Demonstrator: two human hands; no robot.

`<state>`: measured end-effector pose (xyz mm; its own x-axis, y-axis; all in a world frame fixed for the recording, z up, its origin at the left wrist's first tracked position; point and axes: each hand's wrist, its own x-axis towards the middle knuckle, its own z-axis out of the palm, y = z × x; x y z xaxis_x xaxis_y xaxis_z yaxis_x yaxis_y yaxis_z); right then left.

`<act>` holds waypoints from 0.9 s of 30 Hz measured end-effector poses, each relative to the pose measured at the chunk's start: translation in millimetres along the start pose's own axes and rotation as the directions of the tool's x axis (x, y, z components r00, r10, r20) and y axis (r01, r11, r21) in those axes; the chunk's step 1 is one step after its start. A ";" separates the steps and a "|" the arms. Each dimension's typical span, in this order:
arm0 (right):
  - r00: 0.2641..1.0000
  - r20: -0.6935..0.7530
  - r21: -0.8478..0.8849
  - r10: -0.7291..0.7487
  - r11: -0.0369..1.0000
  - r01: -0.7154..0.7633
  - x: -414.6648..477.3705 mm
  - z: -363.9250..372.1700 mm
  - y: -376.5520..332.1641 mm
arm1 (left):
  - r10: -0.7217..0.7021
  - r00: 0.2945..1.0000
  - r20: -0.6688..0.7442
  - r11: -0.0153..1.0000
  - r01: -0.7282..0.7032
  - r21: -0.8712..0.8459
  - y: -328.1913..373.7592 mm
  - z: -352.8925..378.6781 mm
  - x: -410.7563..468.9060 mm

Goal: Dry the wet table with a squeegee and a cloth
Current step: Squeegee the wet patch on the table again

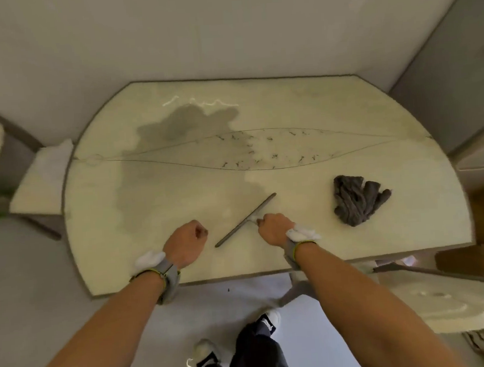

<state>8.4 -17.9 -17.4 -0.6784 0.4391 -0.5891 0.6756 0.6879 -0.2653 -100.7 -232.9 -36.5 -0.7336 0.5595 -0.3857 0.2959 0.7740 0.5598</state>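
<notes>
**Desk:** What are the hands doing on your feed?

**Me:** I see the right hand (275, 228) wrapped fully round the white handle of the squeegee (246, 219), knuckles up. A bit of handle shows at either side of the fist. The grey blade lies on the table (410, 237), slanting from 7 o'clock up to 1 o'clock. The hand sits at the blade's middle, on its 4 o'clock side.

**Desk:** And the left?

**Me:** The left hand (186, 241) is balled up, fingers curled right in, and I find nothing in it. It sits over the tabletop at 9 o'clock of the blade's lower end, close by but not touching it. Whether it rests on the surface I cannot tell.

**Desk:** Where's the cloth?

**Me:** The cloth (359, 201), dark grey and crumpled, lies at 4 o'clock on the tabletop. That puts it at 3 o'clock of the right hand, well apart, with no finger on it.

**Desk:** Water?

**Me:** A dark wet patch (179, 124) spreads from 11 o'clock of the table down toward 8 o'clock, with a bright glint along its far edge. The squeegee is at 6 o'clock, near the front edge and close to the patch's lower margin. I count grey wristbands (166, 271) on both wrists.
</notes>
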 end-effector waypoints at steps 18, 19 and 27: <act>0.999 -0.016 -0.105 -0.038 0.994 0.036 7.7 -2.2 73.1 | 0.158 0.985 -0.069 0.886 -0.110 0.451 14.5 46.9 59.4; 0.998 -0.009 -0.100 -0.070 0.993 0.069 19.1 -5.3 64.8 | 0.137 0.987 -0.079 0.888 -0.088 0.452 16.4 45.2 62.9; 0.965 0.049 -0.087 -0.257 0.961 0.261 96.1 -23.7 -17.8 | -0.125 0.971 -0.203 0.913 0.193 0.360 -3.4 29.9 41.8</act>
<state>-75.7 25.8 -51.2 -0.8142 0.2181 -0.5380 0.4474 0.8262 -0.3423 -114.1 -203.3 -76.5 -0.8737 0.3862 -0.2956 0.3487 0.9212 0.1730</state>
